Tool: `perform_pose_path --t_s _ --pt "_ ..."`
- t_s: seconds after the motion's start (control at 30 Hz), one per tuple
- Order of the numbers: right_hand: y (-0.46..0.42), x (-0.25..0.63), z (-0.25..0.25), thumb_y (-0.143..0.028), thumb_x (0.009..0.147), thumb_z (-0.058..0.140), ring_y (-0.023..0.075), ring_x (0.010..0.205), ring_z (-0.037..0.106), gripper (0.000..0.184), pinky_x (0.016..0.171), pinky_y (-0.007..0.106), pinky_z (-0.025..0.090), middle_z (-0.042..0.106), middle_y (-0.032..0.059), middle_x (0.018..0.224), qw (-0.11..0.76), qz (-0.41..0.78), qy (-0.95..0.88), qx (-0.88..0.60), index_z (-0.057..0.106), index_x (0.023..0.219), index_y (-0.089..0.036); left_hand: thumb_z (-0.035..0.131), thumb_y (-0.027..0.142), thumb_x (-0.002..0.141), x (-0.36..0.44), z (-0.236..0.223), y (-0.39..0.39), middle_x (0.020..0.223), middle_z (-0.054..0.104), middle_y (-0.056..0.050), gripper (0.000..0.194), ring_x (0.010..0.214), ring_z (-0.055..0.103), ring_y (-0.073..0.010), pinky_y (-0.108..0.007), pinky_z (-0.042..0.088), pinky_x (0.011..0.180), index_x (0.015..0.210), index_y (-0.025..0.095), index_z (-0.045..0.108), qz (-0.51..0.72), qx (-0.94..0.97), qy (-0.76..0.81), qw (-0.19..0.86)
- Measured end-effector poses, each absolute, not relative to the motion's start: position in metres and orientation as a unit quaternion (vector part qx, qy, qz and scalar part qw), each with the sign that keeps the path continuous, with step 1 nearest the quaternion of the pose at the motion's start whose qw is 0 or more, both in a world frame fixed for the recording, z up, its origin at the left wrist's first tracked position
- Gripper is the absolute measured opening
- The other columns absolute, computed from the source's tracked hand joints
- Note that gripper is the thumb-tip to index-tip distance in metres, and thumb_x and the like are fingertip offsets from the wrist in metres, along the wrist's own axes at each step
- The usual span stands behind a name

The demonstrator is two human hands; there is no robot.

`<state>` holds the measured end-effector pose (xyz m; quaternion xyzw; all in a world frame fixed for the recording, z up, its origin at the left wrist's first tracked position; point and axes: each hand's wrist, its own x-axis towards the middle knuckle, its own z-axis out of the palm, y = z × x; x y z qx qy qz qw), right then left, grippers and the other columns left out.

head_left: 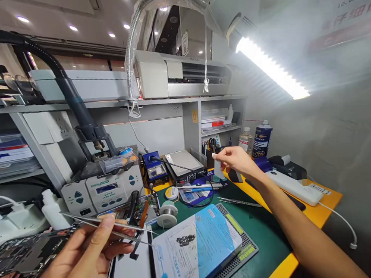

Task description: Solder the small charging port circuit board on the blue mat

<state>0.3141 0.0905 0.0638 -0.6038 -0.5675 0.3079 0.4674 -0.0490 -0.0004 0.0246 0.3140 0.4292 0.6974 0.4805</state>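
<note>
My left hand (82, 256) is closed around a pair of metal tweezers (122, 231); the tips are apart and point right, over the edge of a blue and white box (195, 246). Beneath the hand lies a white phone back panel (132, 269) with an "MI" logo. My right hand (234, 160) is raised over the far side of the green mat, thumb and fingers pinched on a thin, pale, translucent strip (219, 170) that hangs down. What the strip is made of I cannot tell. A second pair of tweezers (239, 201) rests on the mat below it.
A solder spool (167, 215) stands behind the box. Further back are a soldering station (102, 191), a blue unit (155, 165) and a spray can (262, 138). White phone-like device (293, 185) with cable lies right. A bright lamp (270, 69) hangs overhead.
</note>
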Motion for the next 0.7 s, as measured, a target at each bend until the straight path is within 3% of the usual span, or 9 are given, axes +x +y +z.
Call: perform_pose_path --t_s 0.3,0.7 --pt "0.122 0.313 0.032 -0.033 0.102 0.069 0.0223 0.092 0.074 0.025 0.078 0.04 0.064 0.073 0.0075 0.116 0.419 0.215 -0.55 -0.69 0.069 0.12 -0.016 0.102 0.036 0.051 -0.043 0.025 -0.003 0.082 0.077 0.0 0.045 0.073 0.068 -0.0206 -0.021 0.062 0.055 0.087 0.022 0.079 0.67 0.332 0.448 0.49" --pt "0.12 0.321 0.037 -0.033 0.102 0.069 0.0266 0.105 0.072 0.029 0.088 0.046 0.062 0.07 0.0095 0.127 0.438 0.146 -0.554 -0.693 0.068 0.126 -0.018 0.097 0.05 0.06 -0.043 0.019 0.0 0.079 0.076 -0.007 0.046 0.07 0.069 -0.0246 -0.028 0.063 0.055 0.083 0.016 0.077 0.651 0.433 0.469 0.411"
